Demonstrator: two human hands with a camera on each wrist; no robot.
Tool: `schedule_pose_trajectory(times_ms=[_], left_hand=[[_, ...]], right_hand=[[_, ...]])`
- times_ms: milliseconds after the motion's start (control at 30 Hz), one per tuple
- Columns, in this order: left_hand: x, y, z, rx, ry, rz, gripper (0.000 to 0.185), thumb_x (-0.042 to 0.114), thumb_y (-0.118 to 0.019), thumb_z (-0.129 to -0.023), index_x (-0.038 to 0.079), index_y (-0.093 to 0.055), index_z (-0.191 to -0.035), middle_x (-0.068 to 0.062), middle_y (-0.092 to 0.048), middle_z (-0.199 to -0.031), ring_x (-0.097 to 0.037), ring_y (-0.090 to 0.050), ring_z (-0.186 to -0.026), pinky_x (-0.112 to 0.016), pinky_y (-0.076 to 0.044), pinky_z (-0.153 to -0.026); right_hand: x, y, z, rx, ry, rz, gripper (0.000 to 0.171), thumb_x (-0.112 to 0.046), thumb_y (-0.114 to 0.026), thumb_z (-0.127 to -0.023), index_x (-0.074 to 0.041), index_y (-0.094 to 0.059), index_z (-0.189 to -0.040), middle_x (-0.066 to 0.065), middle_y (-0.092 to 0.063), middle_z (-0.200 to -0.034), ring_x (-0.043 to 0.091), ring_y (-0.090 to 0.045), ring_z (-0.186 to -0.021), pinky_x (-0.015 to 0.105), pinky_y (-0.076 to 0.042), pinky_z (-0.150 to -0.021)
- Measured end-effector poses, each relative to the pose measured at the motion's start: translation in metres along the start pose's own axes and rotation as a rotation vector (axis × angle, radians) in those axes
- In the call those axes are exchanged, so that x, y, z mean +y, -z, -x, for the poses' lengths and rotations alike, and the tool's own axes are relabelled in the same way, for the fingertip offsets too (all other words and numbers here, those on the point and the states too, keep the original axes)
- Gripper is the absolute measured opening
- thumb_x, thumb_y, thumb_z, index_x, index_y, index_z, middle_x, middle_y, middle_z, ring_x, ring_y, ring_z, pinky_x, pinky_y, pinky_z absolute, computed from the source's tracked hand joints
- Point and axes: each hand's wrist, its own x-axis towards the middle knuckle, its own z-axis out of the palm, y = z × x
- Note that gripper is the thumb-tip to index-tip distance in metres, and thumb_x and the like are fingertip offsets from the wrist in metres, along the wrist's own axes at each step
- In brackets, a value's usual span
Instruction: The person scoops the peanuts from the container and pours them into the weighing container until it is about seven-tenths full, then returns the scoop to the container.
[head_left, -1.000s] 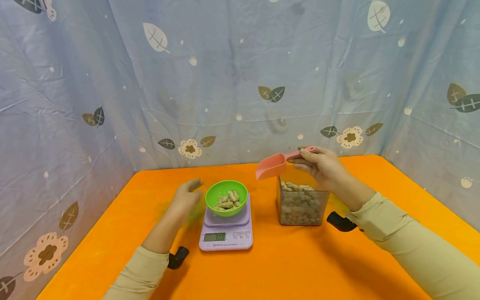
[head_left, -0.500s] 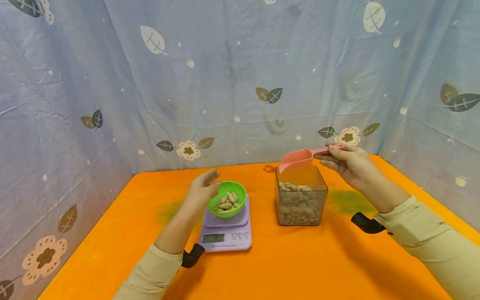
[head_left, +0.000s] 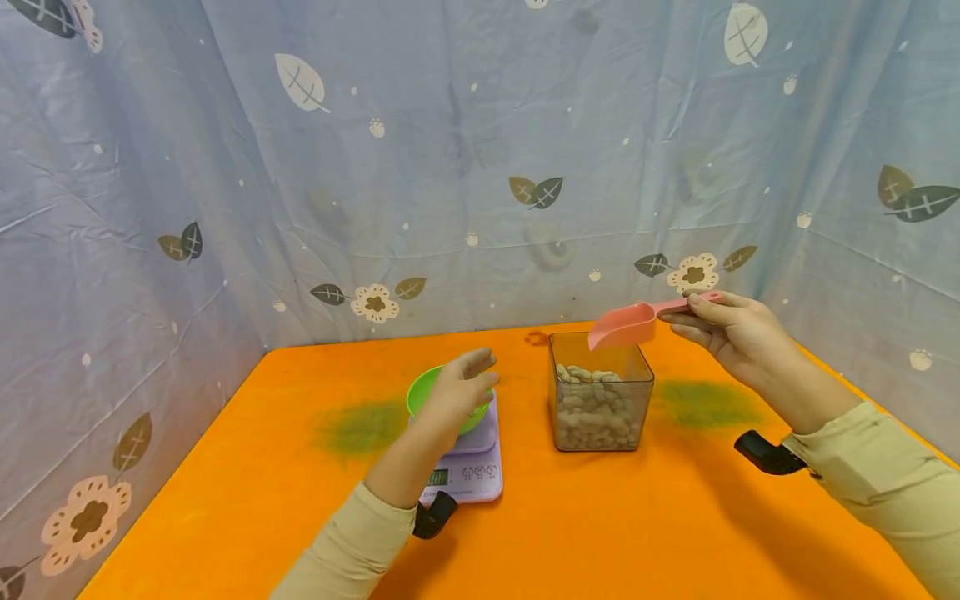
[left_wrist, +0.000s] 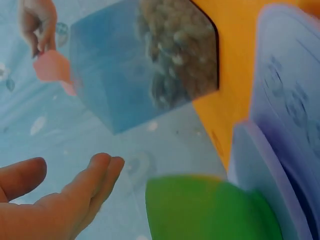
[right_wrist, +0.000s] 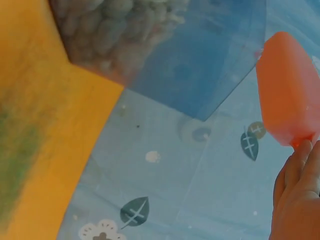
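My right hand (head_left: pixel 723 329) pinches the handle of a pink scoop (head_left: pixel 628 324), held in the air over the far right corner of a clear square container (head_left: pixel 600 400) half full of peanuts. The right wrist view shows the scoop (right_wrist: pixel 290 90) beside that container (right_wrist: pixel 165 45). My left hand (head_left: pixel 459 387) hovers with straight fingers over a green bowl (head_left: pixel 422 392) that sits on a lilac kitchen scale (head_left: pixel 468 467), hiding the bowl's contents. In the left wrist view the fingers (left_wrist: pixel 95 180) are above the bowl's rim (left_wrist: pixel 210 207).
The orange table (head_left: pixel 585 533) has blue leaf-print cloth (head_left: pixel 450 167) hung at the back and both sides. Two greenish smears mark the tabletop, one left of the scale (head_left: pixel 360 427) and one right of the container (head_left: pixel 705 402).
My left hand moved right, from beside the bowl to over it. My right hand carried the scoop rightward, from left of the container to above its far right corner.
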Motion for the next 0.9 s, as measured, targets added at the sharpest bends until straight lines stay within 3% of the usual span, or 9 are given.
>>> schedule_pose_trajectory(times_ms=[133,267,500,567,667,767,833,900], left_hand=[[0.003,-0.015,-0.002,-0.050,0.015,0.006,0.050,0.003,-0.048,-0.101,-0.008,-0.031,-0.147,-0.025,-0.039,-0.148,-0.039,-0.044,-0.131,-0.045,-0.043,-0.104],[0.005,-0.033,-0.010,-0.090,0.032,0.018,0.051,0.005,-0.047,-0.102,-0.008,-0.029,-0.148,-0.025,-0.036,-0.149,-0.039,-0.042,-0.132,-0.046,-0.043,-0.104],[0.005,-0.059,-0.035,-0.075,0.093,0.038,0.056,0.012,-0.051,-0.102,-0.004,-0.028,-0.150,-0.023,-0.034,-0.151,-0.037,-0.041,-0.134,-0.044,-0.044,-0.103],[0.005,-0.064,-0.041,-0.058,0.098,0.028,0.055,0.012,-0.052,-0.102,-0.005,-0.030,-0.149,-0.023,-0.035,-0.150,-0.035,-0.041,-0.133,-0.043,-0.046,-0.102],[0.005,-0.069,-0.045,-0.037,0.091,0.013,0.052,0.008,-0.051,-0.101,-0.007,-0.033,-0.147,-0.024,-0.038,-0.148,-0.034,-0.043,-0.132,-0.042,-0.048,-0.100],[0.014,-0.070,-0.035,-0.040,0.089,0.007,0.047,0.004,-0.047,-0.102,-0.009,-0.034,-0.146,-0.024,-0.038,-0.147,-0.034,-0.044,-0.131,-0.041,-0.048,-0.100],[0.022,-0.069,-0.026,-0.058,0.099,0.006,0.045,0.002,-0.044,-0.103,-0.010,-0.035,-0.145,-0.025,-0.039,-0.146,-0.035,-0.045,-0.130,-0.042,-0.046,-0.101],[0.020,-0.069,-0.030,-0.077,0.118,0.020,0.043,0.002,-0.043,-0.103,-0.009,-0.037,-0.144,-0.024,-0.040,-0.146,-0.035,-0.044,-0.129,-0.045,-0.045,-0.102]], right_hand=[[-0.001,0.005,0.002,-0.002,0.007,0.039,0.021,0.003,-0.047,-0.099,0.007,-0.066,-0.092,0.020,-0.070,-0.093,0.031,-0.071,-0.086,0.035,-0.059,-0.077],[-0.001,0.005,0.000,0.020,0.023,0.193,0.017,0.002,-0.051,-0.098,0.005,-0.065,-0.089,0.016,-0.070,-0.091,0.026,-0.072,-0.084,0.032,-0.059,-0.076],[0.001,-0.005,-0.012,0.086,0.029,0.532,0.007,-0.002,-0.058,-0.096,-0.003,-0.062,-0.091,0.007,-0.071,-0.085,0.015,-0.071,-0.080,0.025,-0.058,-0.072],[0.003,-0.009,-0.017,0.093,0.034,0.682,0.007,-0.004,-0.056,-0.098,0.000,-0.060,-0.099,0.001,-0.071,-0.083,0.010,-0.071,-0.079,0.023,-0.058,-0.072],[0.008,-0.016,-0.025,0.090,0.042,0.897,0.021,-0.003,-0.052,-0.100,0.011,-0.052,-0.114,-0.004,-0.070,-0.083,0.005,-0.069,-0.078,0.023,-0.058,-0.072],[0.015,-0.023,-0.031,0.058,0.071,1.108,0.026,-0.001,-0.052,-0.099,0.018,-0.047,-0.117,0.002,-0.069,-0.088,0.004,-0.069,-0.078,0.025,-0.059,-0.072],[0.020,-0.027,-0.035,0.018,0.085,1.208,0.025,0.001,-0.053,-0.098,0.019,-0.048,-0.114,0.012,-0.068,-0.091,0.010,-0.069,-0.079,0.029,-0.059,-0.072],[0.025,-0.030,-0.038,-0.022,0.102,1.293,0.021,0.002,-0.055,-0.097,0.018,-0.052,-0.110,0.020,-0.067,-0.093,0.018,-0.070,-0.080,0.031,-0.060,-0.070]])
